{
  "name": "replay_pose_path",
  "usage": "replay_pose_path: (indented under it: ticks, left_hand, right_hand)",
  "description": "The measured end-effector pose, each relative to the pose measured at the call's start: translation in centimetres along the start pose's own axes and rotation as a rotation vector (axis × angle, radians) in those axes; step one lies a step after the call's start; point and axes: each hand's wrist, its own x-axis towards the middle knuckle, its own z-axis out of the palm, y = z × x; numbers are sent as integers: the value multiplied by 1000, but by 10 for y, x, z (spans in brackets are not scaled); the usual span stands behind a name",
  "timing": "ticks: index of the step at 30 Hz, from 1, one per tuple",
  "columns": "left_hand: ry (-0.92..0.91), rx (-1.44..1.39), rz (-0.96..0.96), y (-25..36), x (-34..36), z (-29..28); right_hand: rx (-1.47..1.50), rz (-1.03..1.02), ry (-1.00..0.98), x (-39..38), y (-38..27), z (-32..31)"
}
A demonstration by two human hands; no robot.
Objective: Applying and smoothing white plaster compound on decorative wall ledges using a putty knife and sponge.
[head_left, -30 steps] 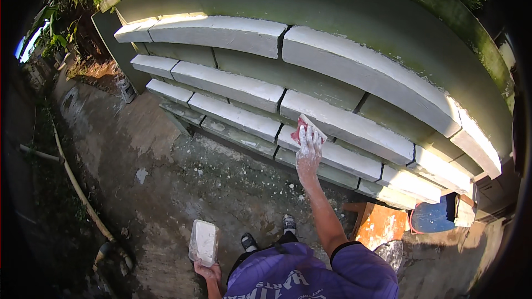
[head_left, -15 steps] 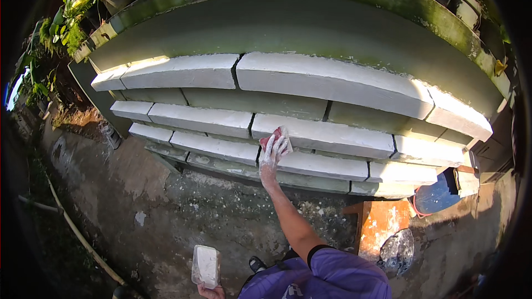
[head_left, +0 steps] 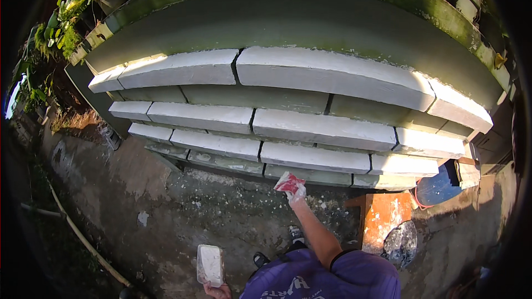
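Note:
My right hand (head_left: 297,192), its fingers coated white, is closed on a flat red pad (head_left: 290,182) smeared with white paste. Whether the pad is a sponge, cloth or scraper I cannot tell. It is in front of the lowest greenish band of the wall, apart from the white ledges. Low in the picture, my left hand (head_left: 217,289) grips the near end of a see-through plastic tub (head_left: 210,264) of white paste. Ahead, white-coated ledges (head_left: 327,127) run in stepped rows across the wall, with dark joints between their blocks.
Behind the ledges rises a greenish, mossy wall (head_left: 266,14). An orange wooden stool (head_left: 378,218) stands at my right beside a grey, white-splashed round thing (head_left: 400,243) and a blue basin (head_left: 438,188). A pole (head_left: 83,238) lies on the stained floor at left, below plants (head_left: 69,22).
My right hand has come off the ledges, moving down and toward me with the red pad. The tub in my left hand has shifted slightly right.

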Motion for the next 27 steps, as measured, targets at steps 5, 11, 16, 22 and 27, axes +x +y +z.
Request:
replay_pose_path:
  ticks: [5,11,16,22,27]
  left_hand:
    - [-317,-207,22,0,0,15]
    - [-369,-166,22,9,-10,43]
    - [-342,-151,8,9,-6,43]
    - [-329,-180,26,9,-1,25]
    - [-367,-166,90,22,-8,17]
  right_hand:
    - [-140,-26,-52,-17,-40,-40]
    - [-753,-694,-126,-92,-76,46]
    - [-1454,-1857,5,-111,-76,122]
    - [-1680,-1893,137,-58,-52,151]
    - [-1966,-1786,273,-25,-40,154]
